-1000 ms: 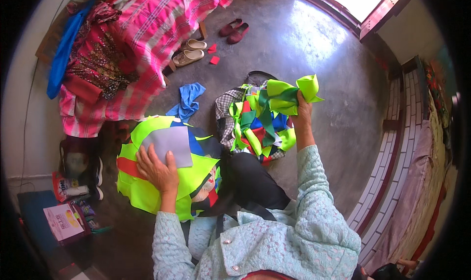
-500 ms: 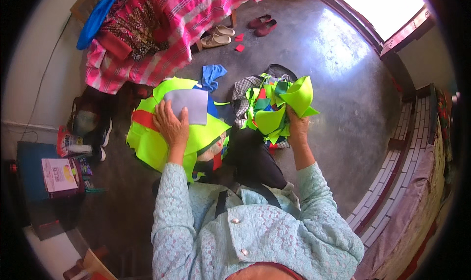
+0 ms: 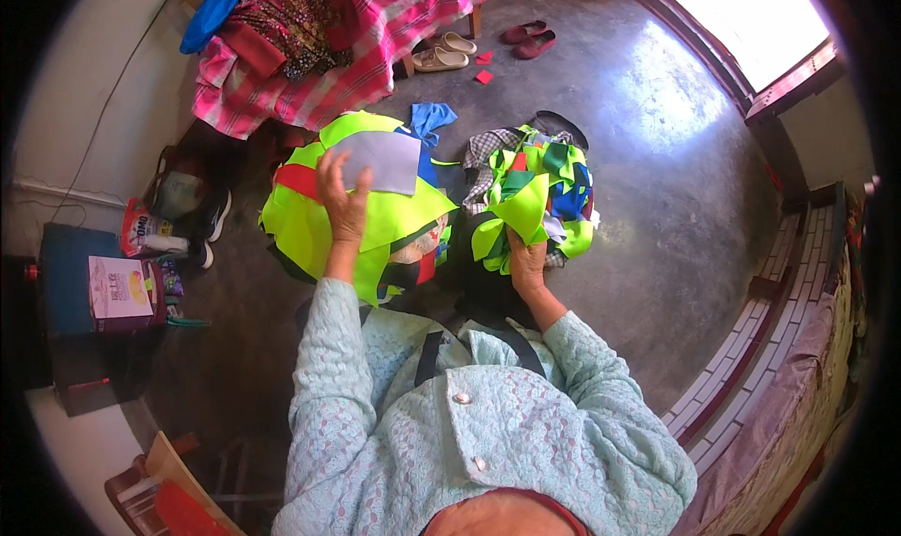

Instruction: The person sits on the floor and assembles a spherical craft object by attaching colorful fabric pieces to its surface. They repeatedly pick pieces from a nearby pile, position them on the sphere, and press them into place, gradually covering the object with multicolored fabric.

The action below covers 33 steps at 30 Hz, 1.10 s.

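A heap of neon yellow-green cloth pieces [image 3: 310, 219], with some red and blue, lies at left. On top rests a flat grey cloth piece [image 3: 392, 160]. My left hand [image 3: 345, 203] is at its left edge, thumb and fingers apart, gripping nothing visible. To the right sits a second pile of cloth scraps [image 3: 571, 201] in neon, blue, green and red, with checked cloth around it. My right hand [image 3: 527, 262] pinches a neon yellow-green cloth piece [image 3: 522, 204] at the near side of this pile; its fingertips are partly hidden by the cloth.
A blue cloth scrap [image 3: 432, 121] and two red scraps [image 3: 483, 77] lie on the floor beyond. Farther back are beige shoes [image 3: 441, 60], dark red shoes [image 3: 536, 45] and a pink checked cloth [image 3: 413, 24]. Boxes [image 3: 120, 287] stand at left.
My right hand has moved left and nearer my body with a neon cloth piece. My left hand's fingers have shifted to the grey piece's edge. The whole view has tilted slightly.
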Available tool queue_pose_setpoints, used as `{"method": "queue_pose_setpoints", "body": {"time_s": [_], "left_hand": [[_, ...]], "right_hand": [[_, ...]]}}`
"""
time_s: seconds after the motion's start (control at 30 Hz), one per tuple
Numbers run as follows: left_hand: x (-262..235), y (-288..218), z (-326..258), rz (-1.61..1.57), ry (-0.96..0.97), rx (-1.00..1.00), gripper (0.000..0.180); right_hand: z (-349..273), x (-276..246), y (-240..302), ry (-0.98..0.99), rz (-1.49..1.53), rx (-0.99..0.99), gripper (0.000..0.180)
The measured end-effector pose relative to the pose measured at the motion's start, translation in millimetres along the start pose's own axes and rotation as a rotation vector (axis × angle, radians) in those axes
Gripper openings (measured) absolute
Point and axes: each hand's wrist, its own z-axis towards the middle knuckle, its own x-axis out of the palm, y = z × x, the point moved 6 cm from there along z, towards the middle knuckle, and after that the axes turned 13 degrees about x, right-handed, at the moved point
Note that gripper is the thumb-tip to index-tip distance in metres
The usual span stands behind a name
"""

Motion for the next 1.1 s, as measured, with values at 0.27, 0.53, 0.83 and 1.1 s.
{"method": "queue_pose_setpoints", "body": {"time_s": [0.27,0.53,0.83,1.1], "left_hand": [[76,-152,-66,-0.22,0.451,0.181,0.056],[92,-141,-91,-0.23,0.469,0.03,0.031],[77,-95,-100,-0.49,0.14,-0.4,0.019],[19,-107,-73,-0.556,-0.054,-0.485,0.016]], "right_hand": [[1,1,-12,0.05,0.104,0.068,0.019],[-2,-9,-3,0.037,0.224,0.212,0.02],[-12,-12,10,-0.029,0.275,0.237,0.025],[-19,7,10,0.079,-0.195,-0.041,0.034]]}}
